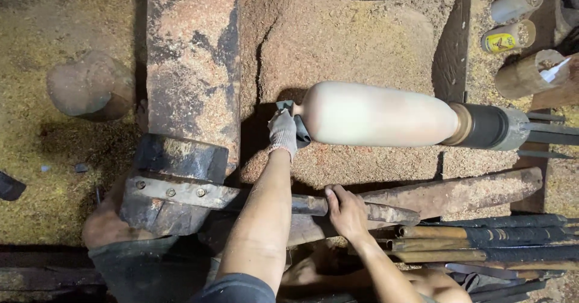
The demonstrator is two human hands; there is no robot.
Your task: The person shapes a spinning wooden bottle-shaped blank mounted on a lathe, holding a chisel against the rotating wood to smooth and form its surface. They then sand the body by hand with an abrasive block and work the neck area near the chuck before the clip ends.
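Observation:
A smooth, pale, bottle-shaped wooden piece (380,115) lies level on a lathe, its right end set in a dark chuck (485,126). My left hand (282,133), in a grey work glove, presses a small grey piece of cloth or abrasive sheet (301,133) against the rounded left end of the piece. My right hand (347,211) is bare and rests flat on a long rusty metal bar (458,194) that runs in front of the piece. Its fingers curl over the bar's edge.
Sawdust (338,31) is heaped behind and under the piece. A wide rusty beam (193,62) stands at the left, with a rounded wooden lump (90,86) beyond it. Several long tools with dark wrapped handles (482,236) lie at the lower right. Cans (509,37) sit at the upper right.

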